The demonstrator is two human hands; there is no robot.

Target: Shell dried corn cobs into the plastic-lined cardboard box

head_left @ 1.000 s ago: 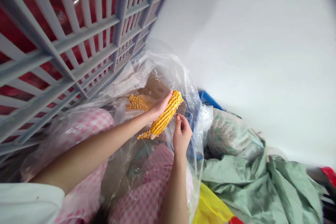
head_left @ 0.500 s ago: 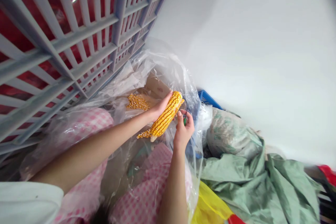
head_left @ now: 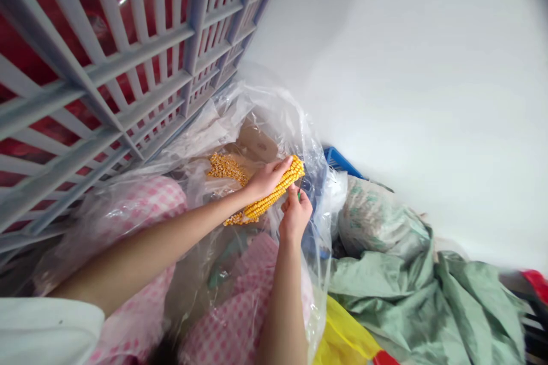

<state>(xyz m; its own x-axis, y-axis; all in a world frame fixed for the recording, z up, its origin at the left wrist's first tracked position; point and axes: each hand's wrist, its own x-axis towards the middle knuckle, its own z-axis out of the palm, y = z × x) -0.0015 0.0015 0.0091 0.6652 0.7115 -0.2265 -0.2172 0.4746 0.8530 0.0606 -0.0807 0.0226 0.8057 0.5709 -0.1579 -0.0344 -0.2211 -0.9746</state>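
My left hand (head_left: 268, 178) grips a yellow corn cob (head_left: 274, 197) that lies aslant across the middle of the view, its kernels in tight rows. My right hand (head_left: 295, 214) pinches a thin dark pick with a green end (head_left: 299, 195) against the cob's upper end. Part of the pick is hidden by my fingers. Loose kernels lie in a heap (head_left: 223, 166) on brown cardboard (head_left: 257, 144) just left of my left hand, and more lie under the cob's lower end.
A clear plastic bag (head_left: 295, 125) lines the cardboard around my hands. A grey slatted crate (head_left: 128, 68) with red behind it stands at the left, a white wall (head_left: 428, 97) at the right. Green woven sacks (head_left: 411, 291) lie at the lower right, pink checked cloth (head_left: 240, 296) below.
The cob has turned flatter and shifted up and right. My right hand has moved closer to the cob, and the pick now touches it. The kernel heap looks slightly larger.
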